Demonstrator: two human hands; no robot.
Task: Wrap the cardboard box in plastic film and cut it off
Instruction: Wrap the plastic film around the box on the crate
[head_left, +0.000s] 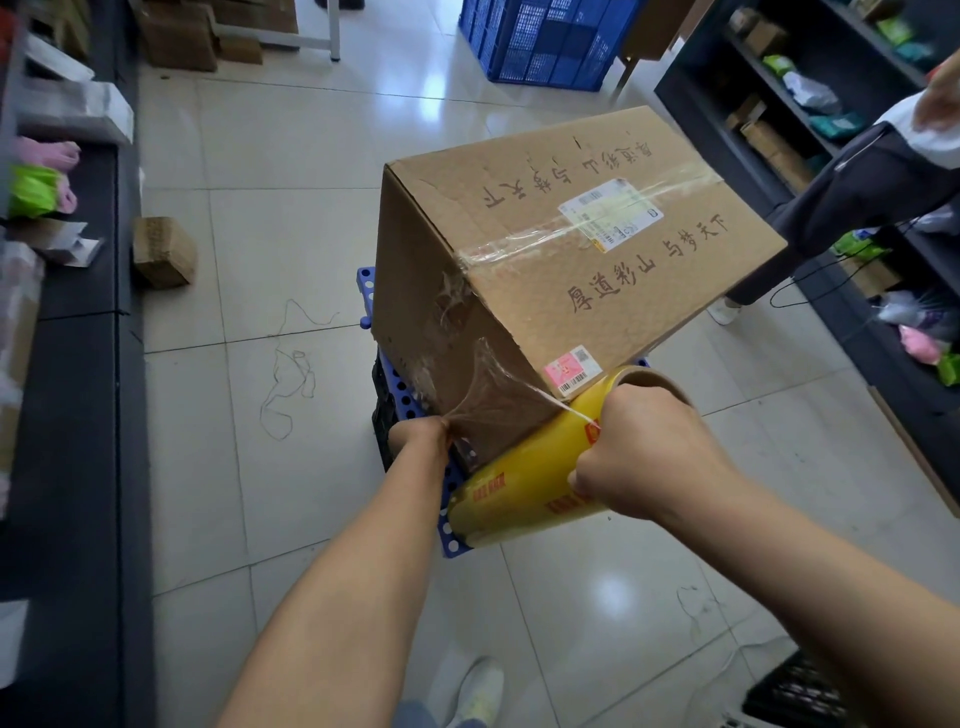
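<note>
The cardboard box (545, 249) sits mid-frame, tilted on a blue perforated stand (448, 525). At its lower near corner my left hand (421, 436) pinches the bunched end of the plastic film (485, 382), fingers curled tight. My right hand (649, 447), lower right of centre, is wrapped around the yellow roll (519, 493), and a stretched sheet runs between the two across the near face. The top shows only packing tape (545, 234), no film. I judge the wrapping barely begun: the turns around the box are left, then the cut.
</note>
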